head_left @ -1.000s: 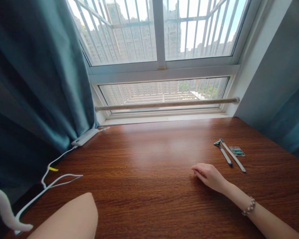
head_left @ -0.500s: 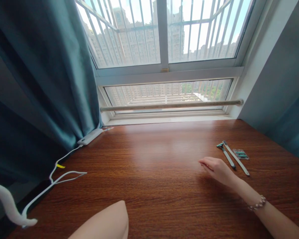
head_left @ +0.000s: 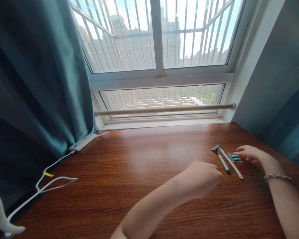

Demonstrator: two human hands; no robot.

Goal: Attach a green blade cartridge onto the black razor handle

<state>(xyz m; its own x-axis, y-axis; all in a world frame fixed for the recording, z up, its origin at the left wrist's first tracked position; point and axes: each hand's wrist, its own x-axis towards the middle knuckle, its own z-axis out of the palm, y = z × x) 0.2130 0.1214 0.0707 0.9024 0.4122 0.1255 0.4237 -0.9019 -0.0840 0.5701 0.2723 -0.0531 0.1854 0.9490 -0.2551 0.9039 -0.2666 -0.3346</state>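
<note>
two at work: left hand [head_left: 204, 178] near the razor [head_left: 223, 163], right hand [head_left: 252, 153] at the clear packet [head_left: 235, 158]

- left hand: back uppermost, fingers curled under toward the razor's handle. finger pads hidden; cannot tell whether it is closed on anything.
- right hand: fingers parted, forefinger reaching over the packet's edge; cannot tell if it touches. twisted-looking bracelet [head_left: 278, 178] on the wrist. the two hands are apart from each other.
- razor: lies flat on the brown wood-grain counter [head_left: 139, 172], toward its right end; teal-edged head on the window side, dark butt end nearer the person.
- slim pale stick [head_left: 230, 162], dark at its far tip: lies just right of the razor, slanting much the same way; cannot tell whether the far ends touch.
- packet: flat, transparent, teal strips inside; just right of the stick.
- far left of counter: white box [head_left: 82, 143] against the blue-green curtain [head_left: 72, 99], white cable [head_left: 56, 162] leading from it, yellow tag [head_left: 49, 174] on the cable.
- behind: barred window [head_left: 132, 53], pale rail [head_left: 164, 110] across its lower pane.
</note>
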